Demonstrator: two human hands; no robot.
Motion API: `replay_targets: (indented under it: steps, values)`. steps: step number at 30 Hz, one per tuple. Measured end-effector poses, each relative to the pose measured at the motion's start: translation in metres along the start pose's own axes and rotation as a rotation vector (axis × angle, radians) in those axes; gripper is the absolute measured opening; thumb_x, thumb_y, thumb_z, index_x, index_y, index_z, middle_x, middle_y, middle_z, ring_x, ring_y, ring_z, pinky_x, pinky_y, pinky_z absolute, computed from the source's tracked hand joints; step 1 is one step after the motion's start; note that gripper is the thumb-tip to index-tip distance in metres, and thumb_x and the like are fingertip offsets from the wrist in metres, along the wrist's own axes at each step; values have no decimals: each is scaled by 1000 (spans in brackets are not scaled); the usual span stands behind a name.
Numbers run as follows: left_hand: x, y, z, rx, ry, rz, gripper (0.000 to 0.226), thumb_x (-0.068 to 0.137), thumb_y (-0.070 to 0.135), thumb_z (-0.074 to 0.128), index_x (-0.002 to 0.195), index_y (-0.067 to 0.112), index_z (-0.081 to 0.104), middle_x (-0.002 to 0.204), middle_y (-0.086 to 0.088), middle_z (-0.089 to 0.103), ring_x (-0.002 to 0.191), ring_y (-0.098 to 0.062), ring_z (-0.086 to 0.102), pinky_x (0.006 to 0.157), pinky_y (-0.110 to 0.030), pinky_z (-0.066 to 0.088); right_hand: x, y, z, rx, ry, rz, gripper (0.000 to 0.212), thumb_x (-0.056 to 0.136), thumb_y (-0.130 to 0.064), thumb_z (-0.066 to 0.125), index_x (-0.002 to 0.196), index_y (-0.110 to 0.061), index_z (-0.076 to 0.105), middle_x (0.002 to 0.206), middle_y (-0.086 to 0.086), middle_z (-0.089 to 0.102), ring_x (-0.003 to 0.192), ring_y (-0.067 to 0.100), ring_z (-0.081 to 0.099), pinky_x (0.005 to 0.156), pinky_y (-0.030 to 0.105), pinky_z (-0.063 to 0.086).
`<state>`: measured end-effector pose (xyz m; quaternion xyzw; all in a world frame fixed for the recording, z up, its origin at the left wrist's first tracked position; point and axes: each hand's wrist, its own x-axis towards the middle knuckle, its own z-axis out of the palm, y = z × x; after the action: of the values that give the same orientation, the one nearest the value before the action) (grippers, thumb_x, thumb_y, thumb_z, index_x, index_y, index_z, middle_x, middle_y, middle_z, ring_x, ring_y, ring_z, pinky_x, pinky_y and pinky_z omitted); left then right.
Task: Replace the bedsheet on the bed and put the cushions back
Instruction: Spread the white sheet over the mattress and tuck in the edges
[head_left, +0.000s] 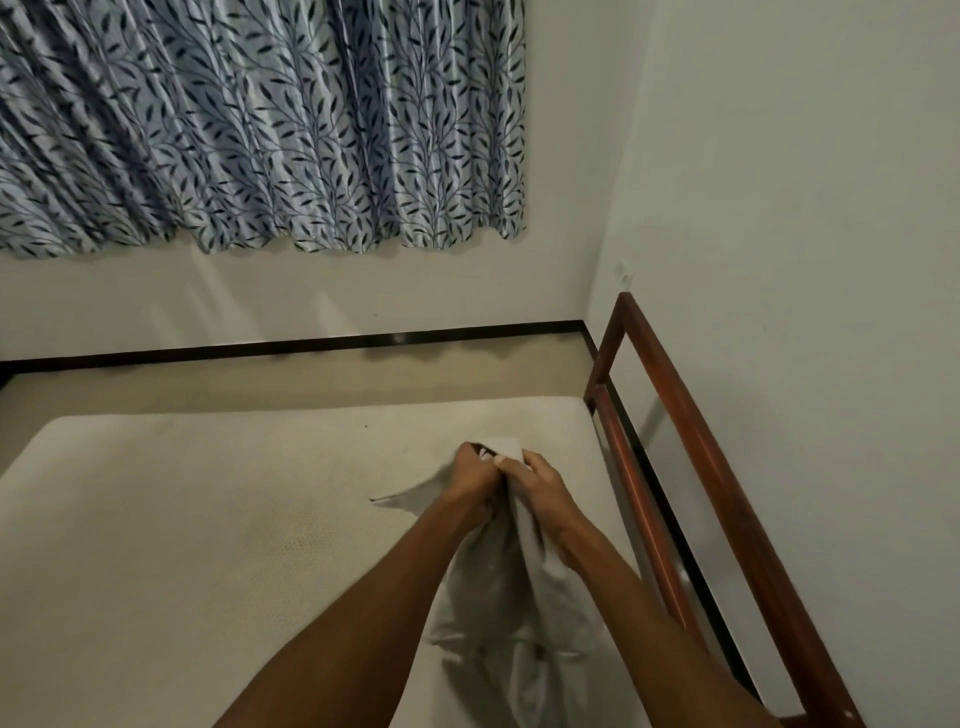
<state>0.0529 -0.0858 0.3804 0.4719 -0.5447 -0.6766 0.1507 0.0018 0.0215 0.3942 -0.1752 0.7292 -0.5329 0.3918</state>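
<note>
The sheet (498, 587) is a white bunch gathered between both hands, above the right part of the mattress (182, 519). Its top edge pokes out just past the fingers. The rest falls in loose folds between the forearms and down toward the lower edge of the view. One flat corner sticks out to the left, under the left wrist, and lies on or just over the mattress; which of the two cannot be told.

The left hand (475, 470) is closed round the cloth with its fingers curled in tight. The right hand (537, 480) grips the same bunch, its thumb laid across the top. The two hands touch, knuckle to knuckle. Both forearms reach in from the bottom of the view, and they are bare.

The mattress is cream with a fine dotted top, a few faint marks on it, and a rounded far corner at the left. A red-brown wooden frame (706, 452) runs along its right side, with a high rail and a lower rail, close to a plain pale wall (779, 208).

Beyond the mattress lies a strip of beige floor (260, 384), edged by black skirting (311, 345). Above that, on the far wall, hangs a pleated curtain (260, 130), pale blue with dark leaf sprigs; its hem ends well above the skirting.
</note>
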Motion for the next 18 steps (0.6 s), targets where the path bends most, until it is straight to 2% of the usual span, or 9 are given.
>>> replay_targets:
  steps: [2,4,6,8,9,12,15,18]
  values:
    - [8,0,-8,2,-2,-7,37,91,-3,61,128,0,59,119,-21,69,106,-33,69,88,-40,61,3,-4,-2,26,-48,-15,48,93,-45,67,134,-21,64,125,2,70,112,18,67,87,22,56]
    - [11,4,-13,1,-14,-21,40,90,-4,55,130,1,58,122,-22,68,110,-36,68,89,-42,60,4,-2,-5,23,-63,-49,29,99,-18,65,127,-21,67,115,-2,73,106,17,69,76,17,57]
    - [15,5,-15,14,-35,-9,38,90,0,64,127,3,59,121,-20,69,108,-33,68,89,-42,61,9,0,-6,-88,51,-82,19,97,-11,64,110,-22,73,102,-3,75,102,20,71,77,25,60]
    - [14,9,-17,32,-87,35,37,87,7,76,121,2,63,115,-17,72,104,-28,70,82,-34,61,18,-2,-6,-206,167,-58,15,94,-8,61,93,-15,74,90,6,74,96,31,71,82,44,60]
    - [13,11,-18,42,-120,60,36,86,10,80,118,2,64,112,-15,73,101,-26,71,78,-30,60,22,-6,-7,-231,201,-38,17,93,-6,57,91,-11,73,88,10,73,94,34,70,82,47,59]
    - [14,22,-32,172,-149,155,23,81,8,82,98,8,67,93,-9,71,87,-22,67,71,-30,56,30,-26,-15,-243,212,14,21,94,-1,45,97,-10,63,90,7,66,94,32,65,87,44,57]
    - [25,36,-56,314,-106,274,20,70,11,84,81,14,67,84,-12,70,80,-23,66,74,-43,59,43,-36,-30,-223,226,34,32,93,-7,40,117,-10,62,114,14,65,106,34,64,94,45,55]
    - [36,53,-84,586,-51,407,10,73,17,79,79,13,71,83,-9,73,81,-24,69,73,-39,58,51,-45,-51,-174,288,66,41,102,-9,41,140,-7,56,131,16,61,111,31,59,93,37,49]
